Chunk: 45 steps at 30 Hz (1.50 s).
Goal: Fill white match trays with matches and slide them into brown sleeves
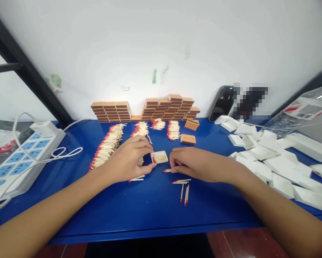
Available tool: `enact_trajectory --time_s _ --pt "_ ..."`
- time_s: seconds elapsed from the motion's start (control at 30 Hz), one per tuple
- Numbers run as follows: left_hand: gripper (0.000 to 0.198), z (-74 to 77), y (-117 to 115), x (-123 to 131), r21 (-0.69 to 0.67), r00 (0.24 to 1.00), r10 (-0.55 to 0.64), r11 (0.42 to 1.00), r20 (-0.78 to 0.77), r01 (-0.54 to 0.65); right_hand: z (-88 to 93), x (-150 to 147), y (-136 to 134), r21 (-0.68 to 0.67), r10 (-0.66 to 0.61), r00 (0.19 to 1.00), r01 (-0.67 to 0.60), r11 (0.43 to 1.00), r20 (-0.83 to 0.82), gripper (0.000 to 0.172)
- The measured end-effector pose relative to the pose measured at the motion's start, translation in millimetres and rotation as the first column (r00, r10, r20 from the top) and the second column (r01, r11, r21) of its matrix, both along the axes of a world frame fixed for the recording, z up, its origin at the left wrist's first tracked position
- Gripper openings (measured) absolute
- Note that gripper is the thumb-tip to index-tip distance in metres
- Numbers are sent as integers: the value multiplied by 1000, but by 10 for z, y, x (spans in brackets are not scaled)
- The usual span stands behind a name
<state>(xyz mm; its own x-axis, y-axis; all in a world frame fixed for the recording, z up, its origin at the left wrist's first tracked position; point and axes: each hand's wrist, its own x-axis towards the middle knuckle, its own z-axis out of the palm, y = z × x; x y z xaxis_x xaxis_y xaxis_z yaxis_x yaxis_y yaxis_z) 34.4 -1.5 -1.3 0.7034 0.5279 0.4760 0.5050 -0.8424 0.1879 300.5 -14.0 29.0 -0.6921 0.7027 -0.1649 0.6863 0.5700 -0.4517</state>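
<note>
A small white matchbox tray [163, 153] with several red-tipped matches inside lies on the blue table. My left hand [134, 157] curls at its left end, thumb at the near corner and fingers at the far one. Just right of the tray, my right hand [186, 160] is closed in a pinch on matches [166, 171] low over the table; their other ends are hidden by the fingers. Loose matches [181, 181] lie nearer to me, and a few more [136, 178] rest below my left hand. A long heap of matches [109, 143] stretches behind and left of that hand.
Stacked brown matchboxes [174, 107] line the wall, with two single boxes [188, 139] in front. Many white empty trays [263, 152] are piled at right, near a phone [222, 102]. A white power strip [23, 157] with cables stands left.
</note>
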Motion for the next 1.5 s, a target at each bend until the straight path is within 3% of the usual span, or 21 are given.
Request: enact_trajectory --time_s 0.6,0.87,1.1,1.27,1.5 --pt "23 -52 12 -28 -36 1000 19 999 -2 -19 15 -10 -36 -20 17 1000 -17 1000 10 23" --pt "22 -34 -20 -4 -43 1000 -7 999 -2 7 -40 -31 72 118 -26 986 47 992 -166 20" --pt "22 -25 -20 0 -19 1000 -13 1000 4 13 -175 -121 121 240 -41 980 88 967 -193 11" --pt "21 -16 -10 -6 2 1000 8 1000 15 -8 -118 -63 178 300 -24 970 98 949 -240 11" --pt "21 -23 -2 -9 -9 1000 15 1000 12 -15 -129 -57 165 251 -38 985 81 965 -170 12"
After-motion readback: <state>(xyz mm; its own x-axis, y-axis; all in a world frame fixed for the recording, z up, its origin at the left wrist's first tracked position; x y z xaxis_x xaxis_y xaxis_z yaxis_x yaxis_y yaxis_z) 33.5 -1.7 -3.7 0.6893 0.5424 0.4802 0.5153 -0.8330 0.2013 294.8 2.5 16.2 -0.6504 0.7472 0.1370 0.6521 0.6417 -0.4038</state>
